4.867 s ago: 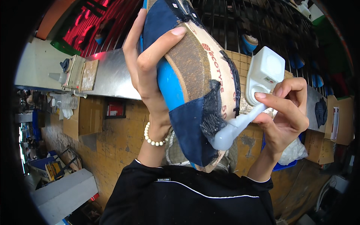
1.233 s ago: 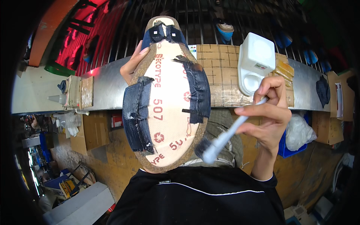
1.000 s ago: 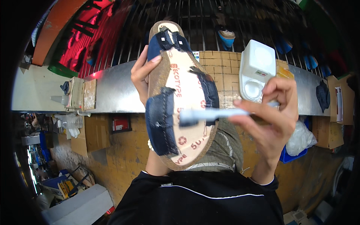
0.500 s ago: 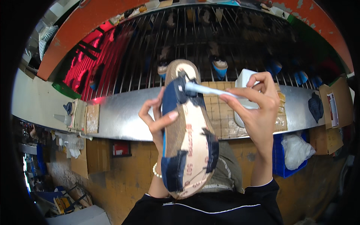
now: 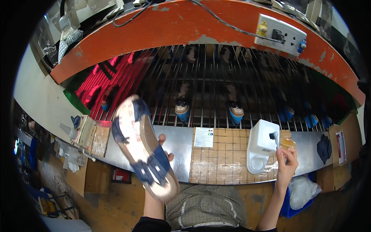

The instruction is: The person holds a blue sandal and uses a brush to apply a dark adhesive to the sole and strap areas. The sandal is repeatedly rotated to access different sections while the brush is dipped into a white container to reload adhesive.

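My left hand (image 5: 164, 149): raised, fingers curled in a grip, forearm rising from the lower edge.
My right hand (image 5: 285, 162): stretched forward, fingers pinched together, arm nearly straight.

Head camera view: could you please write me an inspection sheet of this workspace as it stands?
Surface: metal bench with a taped cardboard mat and a paper sheet on it.
Job's things: shoe, sole side up, blue upper; brush dipped in the white tub.
Clutter: small bottle and wooden blocks at left; dark cloth at right.
Hands: left hand holds the shoe; right hand holds the brush.
Cables: a cord runs along the orange beam to a wall socket.
Surroundings: wire rack carrying more shoes; red glow at left.
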`<state>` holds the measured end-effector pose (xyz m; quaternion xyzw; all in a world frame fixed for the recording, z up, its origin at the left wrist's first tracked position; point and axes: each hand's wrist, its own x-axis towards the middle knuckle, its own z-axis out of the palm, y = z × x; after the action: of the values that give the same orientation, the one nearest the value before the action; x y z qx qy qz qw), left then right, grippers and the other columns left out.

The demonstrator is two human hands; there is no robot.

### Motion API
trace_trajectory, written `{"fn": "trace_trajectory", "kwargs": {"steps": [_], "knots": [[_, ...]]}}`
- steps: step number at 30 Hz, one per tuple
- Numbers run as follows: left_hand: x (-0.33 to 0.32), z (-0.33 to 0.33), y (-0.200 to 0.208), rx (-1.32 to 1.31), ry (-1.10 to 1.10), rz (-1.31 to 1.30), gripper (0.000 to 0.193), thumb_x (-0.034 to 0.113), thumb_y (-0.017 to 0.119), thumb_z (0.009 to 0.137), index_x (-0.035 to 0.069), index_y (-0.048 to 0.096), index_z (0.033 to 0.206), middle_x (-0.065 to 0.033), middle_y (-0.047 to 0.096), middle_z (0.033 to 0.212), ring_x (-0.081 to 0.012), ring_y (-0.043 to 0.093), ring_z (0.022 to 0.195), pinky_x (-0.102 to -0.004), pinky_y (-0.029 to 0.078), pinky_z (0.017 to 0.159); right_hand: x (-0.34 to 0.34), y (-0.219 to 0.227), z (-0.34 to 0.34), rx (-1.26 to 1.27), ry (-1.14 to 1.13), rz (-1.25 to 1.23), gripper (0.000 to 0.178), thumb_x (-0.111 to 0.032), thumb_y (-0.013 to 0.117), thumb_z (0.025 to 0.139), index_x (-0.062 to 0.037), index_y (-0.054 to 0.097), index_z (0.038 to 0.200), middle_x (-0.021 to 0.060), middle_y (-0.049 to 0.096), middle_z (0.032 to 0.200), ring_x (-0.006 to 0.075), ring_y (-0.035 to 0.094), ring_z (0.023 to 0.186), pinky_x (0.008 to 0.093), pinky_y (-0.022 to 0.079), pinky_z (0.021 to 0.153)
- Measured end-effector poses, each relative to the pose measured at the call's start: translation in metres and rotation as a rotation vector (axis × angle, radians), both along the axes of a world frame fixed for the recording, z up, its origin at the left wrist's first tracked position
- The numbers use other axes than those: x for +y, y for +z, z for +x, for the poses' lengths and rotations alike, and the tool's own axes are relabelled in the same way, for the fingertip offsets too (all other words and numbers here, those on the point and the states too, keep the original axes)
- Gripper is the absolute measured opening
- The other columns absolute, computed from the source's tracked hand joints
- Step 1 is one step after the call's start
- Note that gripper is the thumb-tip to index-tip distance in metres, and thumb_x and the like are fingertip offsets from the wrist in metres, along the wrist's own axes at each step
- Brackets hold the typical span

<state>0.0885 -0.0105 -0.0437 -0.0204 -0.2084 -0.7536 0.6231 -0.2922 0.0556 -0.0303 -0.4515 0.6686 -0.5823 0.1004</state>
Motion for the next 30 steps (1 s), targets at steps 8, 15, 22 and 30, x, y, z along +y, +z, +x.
{"fn": "trace_trajectory", "kwargs": {"steps": [8,15,22,30], "knots": [[-0.126,0.059,-0.064,0.199,-0.328,0.701,0.060,0.034,0.075,0.074,0.000,0.053,0.118,-0.0094,0.060,0.108,-0.0217,0.064,0.083,-0.0313,0.054,0.068,0.011,0.010,0.005,-0.076,0.011,-0.034,0.010,-0.002,0.075,0.082,0.0038,0.070,0.088,0.0005,0.043,0.088,0.0111,0.042,0.082,0.0226,0.033,0.069],[-0.297,0.124,-0.120,0.235,-0.077,0.935,0.055,0.042,0.065,0.084,-0.006,0.050,0.105,-0.0170,0.058,0.091,-0.0269,0.064,0.076,-0.0331,0.057,0.061,0.023,0.029,0.000,0.080,-0.059,-0.002,0.014,-0.005,0.076,0.079,0.0017,0.072,0.090,0.0010,0.043,0.087,0.0131,0.041,0.084,0.0248,0.032,0.074],[-0.320,0.253,-0.128,0.145,0.307,0.835,0.025,0.026,0.065,0.091,0.006,0.062,0.107,-0.0142,0.063,0.106,-0.0274,0.062,0.098,-0.0401,0.057,0.077,0.024,0.035,-0.005,-0.165,0.035,-0.126,0.024,-0.018,0.065,0.094,0.0062,0.066,0.090,-0.0004,0.044,0.084,0.0075,0.039,0.073,0.0231,0.030,0.067],[-0.131,0.075,0.137,-0.546,1.082,-0.500,0.037,0.029,0.054,0.098,0.004,0.055,0.125,-0.0037,0.059,0.103,-0.0124,0.058,0.089,-0.0277,0.047,0.082,0.036,0.031,-0.009,-0.285,0.059,-0.218,0.035,-0.028,0.056,0.100,0.0052,0.065,0.097,-0.0024,0.047,0.069,0.0063,0.041,0.068,0.0232,0.032,0.065]]}}
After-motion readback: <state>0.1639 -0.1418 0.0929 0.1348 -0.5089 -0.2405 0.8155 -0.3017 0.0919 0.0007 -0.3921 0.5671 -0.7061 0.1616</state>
